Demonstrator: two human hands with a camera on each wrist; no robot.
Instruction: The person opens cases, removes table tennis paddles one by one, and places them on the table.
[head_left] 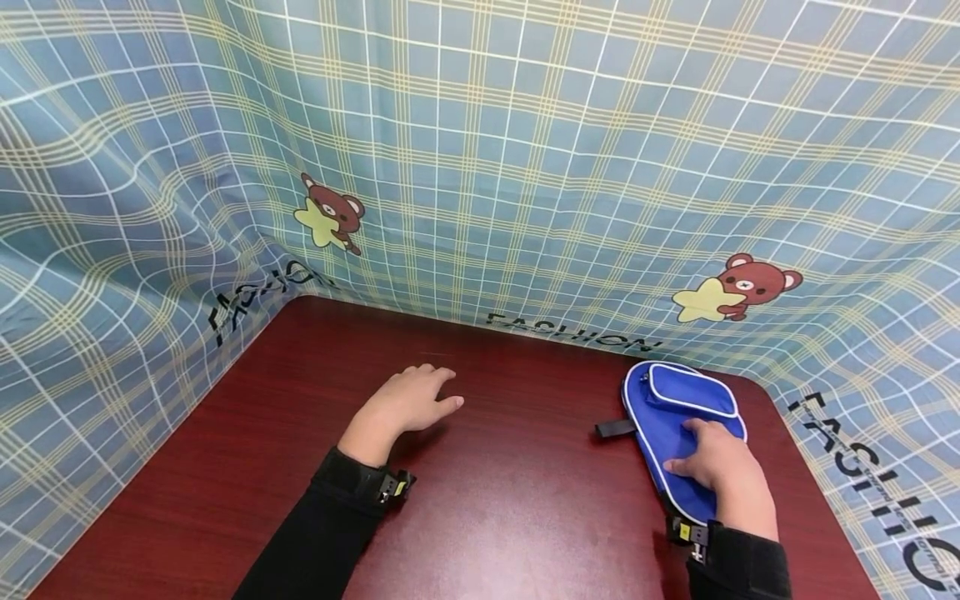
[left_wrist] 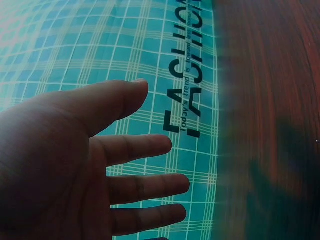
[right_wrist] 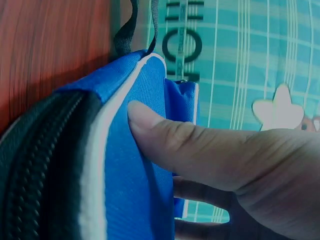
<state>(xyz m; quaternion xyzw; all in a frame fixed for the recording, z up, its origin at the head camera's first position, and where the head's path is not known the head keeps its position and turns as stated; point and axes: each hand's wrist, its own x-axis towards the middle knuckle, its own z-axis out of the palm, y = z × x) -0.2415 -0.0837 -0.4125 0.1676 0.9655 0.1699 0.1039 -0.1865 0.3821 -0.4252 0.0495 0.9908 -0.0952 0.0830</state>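
A blue zipped bag [head_left: 660, 442] with white piping, a rounded far end and a small front pocket [head_left: 693, 392] lies at the right of the table. On its front rests my right hand [head_left: 716, 458], thumb and fingers spread apart. The right wrist view shows the thumb [right_wrist: 170, 140] touching the blue fabric, beside a black zipper [right_wrist: 37, 165] along the bag's side; part of the fingers is hidden behind the thumb. My left hand [head_left: 408, 400] holds nothing and hovers above the table left of the middle, its fingers extended in the left wrist view.
A dark red wood-grain table [head_left: 517, 467] lies under both hands. Blue checked cloth [head_left: 480, 167] with bear prints and lettering stands along the back and both sides. A black strap [head_left: 615, 428] sticks out from the bag's left side.
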